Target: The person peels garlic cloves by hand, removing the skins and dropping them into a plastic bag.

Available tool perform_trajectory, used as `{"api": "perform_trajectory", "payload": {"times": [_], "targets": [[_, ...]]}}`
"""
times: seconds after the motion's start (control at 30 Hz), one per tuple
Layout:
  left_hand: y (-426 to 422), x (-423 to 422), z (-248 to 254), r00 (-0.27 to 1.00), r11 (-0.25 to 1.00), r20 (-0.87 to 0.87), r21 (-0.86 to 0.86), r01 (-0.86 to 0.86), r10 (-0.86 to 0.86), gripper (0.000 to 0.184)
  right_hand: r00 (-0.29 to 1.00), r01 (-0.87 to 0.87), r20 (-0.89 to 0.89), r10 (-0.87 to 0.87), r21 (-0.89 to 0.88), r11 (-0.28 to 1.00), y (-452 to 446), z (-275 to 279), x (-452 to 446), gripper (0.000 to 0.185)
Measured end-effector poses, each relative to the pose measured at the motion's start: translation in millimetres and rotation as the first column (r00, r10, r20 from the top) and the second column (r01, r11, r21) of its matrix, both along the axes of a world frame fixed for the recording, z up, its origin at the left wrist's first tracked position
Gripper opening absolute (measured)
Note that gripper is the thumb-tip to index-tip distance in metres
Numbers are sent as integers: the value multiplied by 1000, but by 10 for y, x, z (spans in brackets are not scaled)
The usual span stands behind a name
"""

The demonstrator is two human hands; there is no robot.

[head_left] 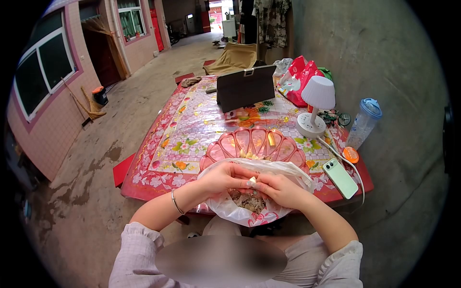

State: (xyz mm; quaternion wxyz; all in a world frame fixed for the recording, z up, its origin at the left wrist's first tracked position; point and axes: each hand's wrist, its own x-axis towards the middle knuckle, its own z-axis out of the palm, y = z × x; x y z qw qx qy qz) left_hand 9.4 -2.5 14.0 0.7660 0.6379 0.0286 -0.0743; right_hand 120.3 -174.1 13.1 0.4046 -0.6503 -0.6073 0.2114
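Note:
My left hand (pixel 226 177) and my right hand (pixel 279 189) meet over a plastic bag, their fingertips closed on a small whitish piece that looks like a garlic clove (pixel 252 180). Beneath them the white plastic bag (pixel 224 207) with red print gapes at the table's front edge. Brownish, papery scraps (pixel 253 203) lie inside it. Just beyond the bag, a pink scalloped tray (pixel 218 149) carries several pale cloves (pixel 249 155) near its middle. The bag and my hands hide the tray's front part.
On the red table (pixel 139 175) with its flowered cover, a tablet in a black case (pixel 242 89) stands at the back. To the right are a white lamp (pixel 318 93), a tumbler (pixel 366 122), an orange round lid (pixel 351 154), a light green phone (pixel 340 178) and a white cable.

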Motion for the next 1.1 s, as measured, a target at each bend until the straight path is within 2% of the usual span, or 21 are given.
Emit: {"api": "perform_trajectory", "payload": {"times": [0.07, 0.13, 0.2, 0.33, 0.37, 0.43, 0.57, 0.6, 0.63, 0.7, 0.77, 0.83, 0.87, 0.9, 1.1], "targets": [[4, -3, 14, 1000, 1000, -5, -9, 12, -12, 31, 998, -30, 53, 27, 65, 997, -5, 10, 3, 24], [16, -10, 13, 1000, 1000, -10, -18, 24, -24, 31, 993, -47, -111, 44, -21, 999, -24, 76, -21, 23], [36, -10, -4, 999, 995, 8, -88, 45, -45, 32, 989, -61, -135, 59, -15, 998, -26, 74, -20, 21], [41, -10, -17, 998, 991, 33, -116, 62, -58, 32, 980, -86, -181, 81, -21, 996, -49, 100, -23, 19], [73, -7, -50, 994, 980, 29, -163, 112, -109, 34, 980, -87, -180, 81, -21, 996, -50, 83, -18, 19], [66, -8, -37, 987, 964, 28, -210, 161, -159, 37, 991, -119, -45, 126, 135, 984, -47, 35, -6, 19], [-28, -28, 79, 993, 996, 104, -55, 71, -65, 34, 983, -46, -173, 58, 73, 996, -63, 69, -22, 20], [-38, -26, 92, 988, 1000, 154, 15, 17, -20, 32, 971, 9, -238, 0, 38, 999, -47, 34, -10, 20], [-49, -21, 80, 988, 1000, 153, 15, 18, -20, 32, 952, 62, -300, -59, 0, 998, -37, 12, -7, 21], [-74, -12, 34, 958, 981, 285, 191, -30, -26, 30, 960, 44, -276, -39, 14, 999, -42, 32, -14, 21], [-73, -6, -9, 966, 974, 259, 223, -37, -23, 31, 964, 30, -265, -22, 25, 999, -47, 49, -18, 22], [-84, -35, -47, 976, 968, 216, 248, -36, -19, 33, 990, -26, -134, 36, 78, 997, -50, 51, -18, 23], [-84, -43, -38, 969, 967, 247, 251, -45, -19, 29, 976, -27, -214, 24, -7, 1000, -57, 63, -16, 23], [-84, -53, -22, 960, 965, 279, 255, -55, -19, 26, 973, -25, -231, 21, -12, 1000, -62, 50, -12, 23], [-83, -54, -3, 937, 970, 348, 222, -98, 15, 28, 907, -79, -411, 96, 57, 995, -100, 23, 31, 22]]}}
